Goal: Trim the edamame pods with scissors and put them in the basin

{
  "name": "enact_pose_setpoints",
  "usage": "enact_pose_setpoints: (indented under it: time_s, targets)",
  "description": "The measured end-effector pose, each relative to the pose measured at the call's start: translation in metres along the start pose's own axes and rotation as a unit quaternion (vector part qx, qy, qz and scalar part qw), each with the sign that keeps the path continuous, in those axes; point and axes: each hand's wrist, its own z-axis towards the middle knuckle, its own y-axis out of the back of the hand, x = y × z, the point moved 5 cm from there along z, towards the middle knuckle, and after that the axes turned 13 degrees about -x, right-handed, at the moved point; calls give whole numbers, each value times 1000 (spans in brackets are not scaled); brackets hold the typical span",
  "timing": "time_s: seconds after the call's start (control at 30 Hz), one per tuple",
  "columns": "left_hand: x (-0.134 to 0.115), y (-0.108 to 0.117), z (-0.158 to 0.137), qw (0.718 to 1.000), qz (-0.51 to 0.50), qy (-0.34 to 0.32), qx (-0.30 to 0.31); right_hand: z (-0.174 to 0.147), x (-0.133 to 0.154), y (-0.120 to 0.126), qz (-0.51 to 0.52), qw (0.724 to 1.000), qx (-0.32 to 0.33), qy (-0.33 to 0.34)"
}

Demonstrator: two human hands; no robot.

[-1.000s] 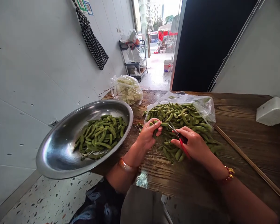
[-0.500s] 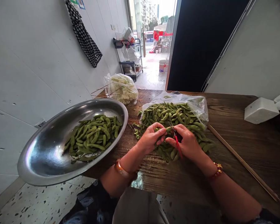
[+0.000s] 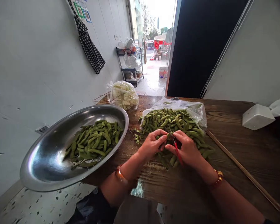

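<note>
a single green edamame pod (image 3: 164, 139) is pinched between the thumb and fingertips of the left hand (image 3: 151, 144), the fingers closed together on it, just above the wooden table. the pod's free end is met by the small red-handled scissors (image 3: 176, 146), around which the fingers of the right hand (image 3: 188, 149) are curled shut; the blades are partly hidden. beneath both hands lies a loose heap of green edamame pods (image 3: 175, 119) spilling from a clear plastic bag (image 3: 196, 109). to the left, a wide round steel basin (image 3: 44, 161) overhangs the dark wooden table (image 3: 247, 149), and trimmed pods are held in it.
</note>
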Motion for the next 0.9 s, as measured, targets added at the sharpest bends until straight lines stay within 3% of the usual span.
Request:
enact_pose_setpoints:
  time_s: [0.27,0.47,0.77,0.9]
  targets:
    - [-1,9,6,995,69,-64,-11,1,2,-4,-7,999,31,-28]
    - [-4,17,10,990,121,-69,-19,2,1,-5,-51,997,48,-36]
    - [-12,7,13,981,150,-72,-98,5,-3,-5,-50,997,41,-30]
    - [-29,3,4,961,200,-132,-138,9,-6,-2,-12,999,16,-35]
